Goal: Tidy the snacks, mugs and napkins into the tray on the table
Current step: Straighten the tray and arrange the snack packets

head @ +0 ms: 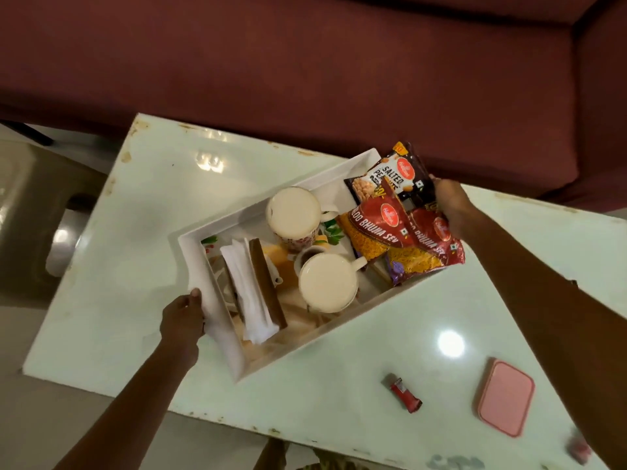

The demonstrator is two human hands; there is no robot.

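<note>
A white rectangular tray (217,310) sits askew on the pale table. Inside stand two white mugs, one farther (293,212) and one nearer (328,287), and a stack of white napkins (249,293) beside a brown strip. Several snack packets fill its right end: salted peanuts (383,178) and two red Aloo Bhujia Sev bags (376,232). My left hand (181,317) grips the tray's left rim. My right hand (451,205) is closed on the tray's right end, against the packets; the rim there is hidden.
A small red wrapped snack (403,396) and a pink lidded box (507,396) lie on the table's near right. A maroon sofa (305,62) runs behind the table. A grey stool (37,205) stands at left.
</note>
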